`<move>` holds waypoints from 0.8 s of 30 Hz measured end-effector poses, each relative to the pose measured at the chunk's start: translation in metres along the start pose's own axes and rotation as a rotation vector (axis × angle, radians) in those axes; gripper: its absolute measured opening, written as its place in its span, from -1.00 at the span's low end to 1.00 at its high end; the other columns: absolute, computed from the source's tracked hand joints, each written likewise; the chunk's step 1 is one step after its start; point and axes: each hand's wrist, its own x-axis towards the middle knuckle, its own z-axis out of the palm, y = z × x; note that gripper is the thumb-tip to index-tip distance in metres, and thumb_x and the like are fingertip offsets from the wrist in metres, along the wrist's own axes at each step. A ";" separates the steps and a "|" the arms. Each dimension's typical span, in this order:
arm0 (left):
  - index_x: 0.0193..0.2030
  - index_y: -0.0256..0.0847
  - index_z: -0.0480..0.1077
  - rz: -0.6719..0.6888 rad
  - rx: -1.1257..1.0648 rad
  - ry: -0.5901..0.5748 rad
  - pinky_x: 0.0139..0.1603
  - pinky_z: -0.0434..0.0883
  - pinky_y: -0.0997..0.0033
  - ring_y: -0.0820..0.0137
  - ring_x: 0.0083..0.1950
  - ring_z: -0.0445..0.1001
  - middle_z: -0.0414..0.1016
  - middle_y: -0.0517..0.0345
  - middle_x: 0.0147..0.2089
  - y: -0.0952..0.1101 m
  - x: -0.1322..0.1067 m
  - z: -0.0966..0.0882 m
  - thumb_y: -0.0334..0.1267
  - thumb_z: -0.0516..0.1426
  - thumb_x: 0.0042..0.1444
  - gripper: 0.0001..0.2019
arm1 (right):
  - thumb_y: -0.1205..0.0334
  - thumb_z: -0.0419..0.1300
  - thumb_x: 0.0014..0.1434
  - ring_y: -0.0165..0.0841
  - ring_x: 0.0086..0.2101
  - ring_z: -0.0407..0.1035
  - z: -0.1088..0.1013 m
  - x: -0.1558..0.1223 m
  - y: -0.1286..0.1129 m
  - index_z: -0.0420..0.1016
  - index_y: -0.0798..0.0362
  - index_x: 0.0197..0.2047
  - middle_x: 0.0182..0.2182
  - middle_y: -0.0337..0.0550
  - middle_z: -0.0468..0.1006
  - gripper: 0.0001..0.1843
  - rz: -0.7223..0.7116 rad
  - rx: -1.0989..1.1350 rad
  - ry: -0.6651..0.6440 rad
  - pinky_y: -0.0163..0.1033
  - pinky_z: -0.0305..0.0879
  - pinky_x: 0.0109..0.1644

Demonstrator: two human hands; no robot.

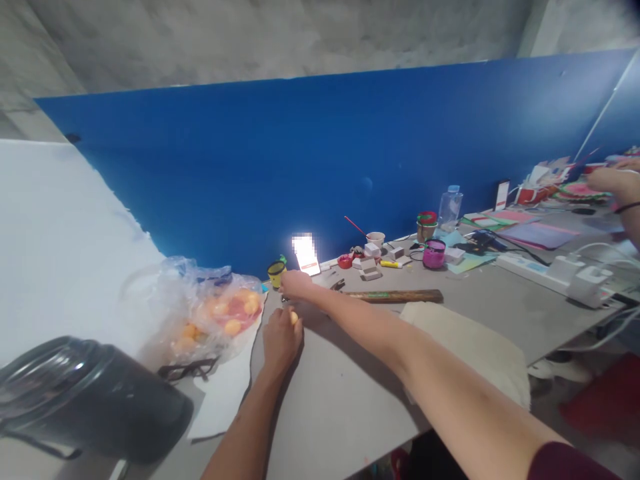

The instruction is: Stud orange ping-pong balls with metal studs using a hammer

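My left hand rests on the grey table, its fingers closed round a small yellow-orange ball. My right hand reaches across just beyond it, fingers curled in a pinch over a small dark metal item on the table that I cannot make out. A clear plastic bag with several orange and pink balls lies just left of both hands. A small yellow cup and a glowing phone stand right behind my right hand.
A long wooden stick and a cream cloth lie to the right. A dark glass jar lies at front left beside eyeglasses. Craft clutter, a pink pot, a bottle and a power strip line the blue wall. Another person's arm is at far right.
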 end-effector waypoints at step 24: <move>0.15 -0.15 0.45 -0.462 -1.798 -0.376 -0.23 0.48 0.43 0.46 -0.23 0.52 0.57 0.00 0.06 0.018 -0.006 -0.015 -0.28 0.37 0.03 -0.50 | 0.13 0.55 -0.07 -0.53 -0.51 0.28 0.027 -0.134 0.088 0.64 0.16 -0.23 -0.38 -0.07 0.64 -0.62 0.160 1.518 -0.173 -0.44 0.16 -0.55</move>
